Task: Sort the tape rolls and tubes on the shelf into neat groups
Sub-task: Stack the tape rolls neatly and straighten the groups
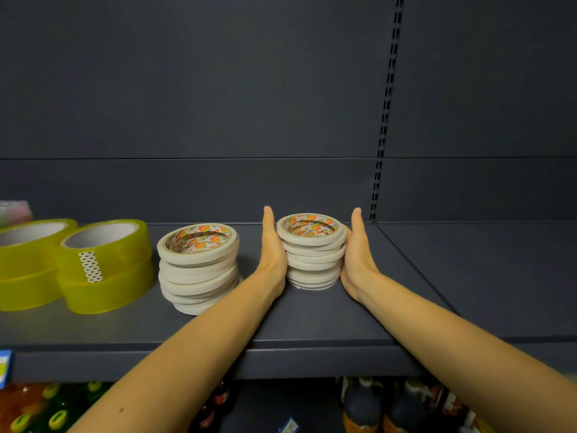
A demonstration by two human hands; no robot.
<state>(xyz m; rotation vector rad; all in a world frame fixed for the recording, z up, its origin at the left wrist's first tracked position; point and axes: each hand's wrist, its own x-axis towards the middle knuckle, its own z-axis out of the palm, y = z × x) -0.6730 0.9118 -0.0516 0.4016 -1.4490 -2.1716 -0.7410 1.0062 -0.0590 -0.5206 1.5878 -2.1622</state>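
Squaring up the white tape stack (312,245) near the back edge of the shelf (312,320)
Both our grips are flat and open, fingers straight: left grip (272,245) and right grip (356,254) press opposite sides of the stack, nothing curled round it. We'd say even, gentle pressure from both sides should line up the crooked rolls without toppling them; the neighbour stack (198,270), beside the yellow tape rolls (106,267), looks due the same. No bins or trays here, just bottles (362,404) of dark stuff on the level below
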